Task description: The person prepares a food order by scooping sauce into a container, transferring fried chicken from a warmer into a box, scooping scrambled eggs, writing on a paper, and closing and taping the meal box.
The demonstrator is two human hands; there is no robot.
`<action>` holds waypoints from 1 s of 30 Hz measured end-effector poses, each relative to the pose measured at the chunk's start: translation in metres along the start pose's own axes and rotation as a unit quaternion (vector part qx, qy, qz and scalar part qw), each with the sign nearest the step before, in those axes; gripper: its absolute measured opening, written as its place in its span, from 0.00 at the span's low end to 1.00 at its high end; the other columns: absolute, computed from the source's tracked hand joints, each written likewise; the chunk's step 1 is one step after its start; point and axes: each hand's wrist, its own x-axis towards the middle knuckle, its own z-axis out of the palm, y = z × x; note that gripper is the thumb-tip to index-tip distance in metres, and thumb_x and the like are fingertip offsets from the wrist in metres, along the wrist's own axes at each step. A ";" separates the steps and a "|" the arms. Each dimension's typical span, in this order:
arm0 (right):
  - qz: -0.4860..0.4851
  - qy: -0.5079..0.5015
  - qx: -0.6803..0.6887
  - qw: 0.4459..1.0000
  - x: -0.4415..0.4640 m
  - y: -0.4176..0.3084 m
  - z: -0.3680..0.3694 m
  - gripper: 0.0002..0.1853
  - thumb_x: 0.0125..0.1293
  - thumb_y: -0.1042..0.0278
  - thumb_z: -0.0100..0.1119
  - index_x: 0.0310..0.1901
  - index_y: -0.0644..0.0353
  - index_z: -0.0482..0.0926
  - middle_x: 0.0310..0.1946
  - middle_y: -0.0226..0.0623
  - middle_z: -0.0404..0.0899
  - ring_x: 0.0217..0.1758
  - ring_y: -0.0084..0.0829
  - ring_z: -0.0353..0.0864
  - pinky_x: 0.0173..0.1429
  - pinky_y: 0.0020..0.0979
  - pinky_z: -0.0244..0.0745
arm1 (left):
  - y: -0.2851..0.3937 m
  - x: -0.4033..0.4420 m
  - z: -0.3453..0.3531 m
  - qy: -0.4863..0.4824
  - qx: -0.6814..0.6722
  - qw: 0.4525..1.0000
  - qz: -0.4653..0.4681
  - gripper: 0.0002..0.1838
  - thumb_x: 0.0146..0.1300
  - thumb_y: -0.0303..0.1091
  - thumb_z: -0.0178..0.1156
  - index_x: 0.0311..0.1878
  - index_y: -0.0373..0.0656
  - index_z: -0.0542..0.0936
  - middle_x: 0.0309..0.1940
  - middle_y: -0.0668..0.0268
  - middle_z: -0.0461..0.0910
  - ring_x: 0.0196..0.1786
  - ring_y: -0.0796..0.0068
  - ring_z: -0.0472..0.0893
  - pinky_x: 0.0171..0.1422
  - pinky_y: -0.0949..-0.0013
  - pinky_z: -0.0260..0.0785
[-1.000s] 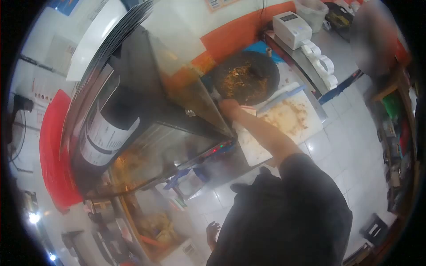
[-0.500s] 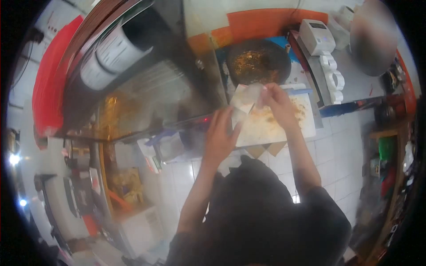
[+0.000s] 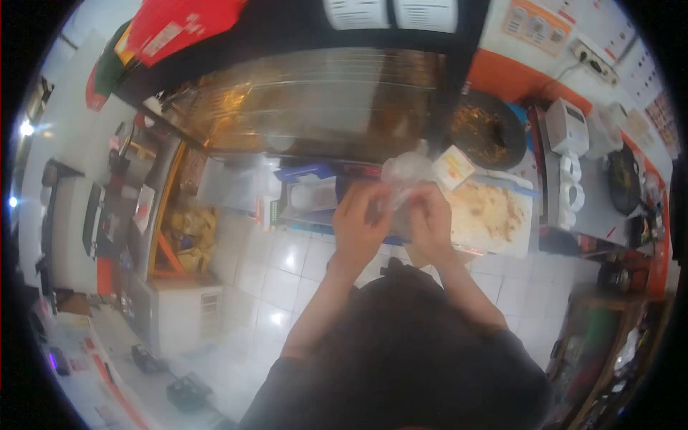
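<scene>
Off the cutting board (image 3: 479, 215) now, left hand (image 3: 360, 221) and right hand (image 3: 428, 221) pinch a clear plastic bag (image 3: 407, 170), both occupied.

The left hand (image 3: 360, 221) and right hand (image 3: 430, 221) sit side by side, a narrow gap between them, with fingers curled inward and thumbs close to the fingertips in a pinching pose. The bare left forearm (image 3: 313, 304) slants from near left toward the far middle; the right forearm (image 3: 469, 292) slants in from near right, mirroring it.
</scene>
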 end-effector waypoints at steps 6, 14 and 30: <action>-0.062 -0.108 -0.270 0.955 0.027 -0.029 0.101 0.19 0.58 0.75 0.61 0.53 0.67 0.79 0.57 0.55 0.76 0.65 0.57 0.70 0.66 0.51 0.70 | -0.027 -0.018 -0.077 0.046 0.032 0.995 0.077 0.11 0.54 0.16 0.68 0.41 0.37 0.83 0.42 0.59 0.83 0.38 0.65 0.84 0.39 0.69 0.78; 0.096 -0.348 -0.312 0.879 0.048 -0.038 0.262 0.26 0.69 0.61 0.57 0.65 0.65 0.71 0.68 0.52 0.68 0.70 0.53 0.67 0.75 0.48 0.60 | -0.073 -0.040 -0.237 0.114 0.010 0.993 0.016 0.10 0.54 0.16 0.66 0.41 0.36 0.84 0.41 0.57 0.82 0.39 0.65 0.84 0.39 0.68 0.78; 0.063 -0.262 0.168 0.948 0.062 -0.039 0.460 0.37 0.77 0.42 0.41 0.75 0.65 0.58 0.76 0.49 0.59 0.77 0.43 0.61 0.79 0.43 0.53 | -0.129 -0.045 -0.409 0.111 0.051 0.989 0.087 0.17 0.49 0.25 0.71 0.45 0.39 0.81 0.46 0.57 0.80 0.45 0.56 0.82 0.46 0.58 0.75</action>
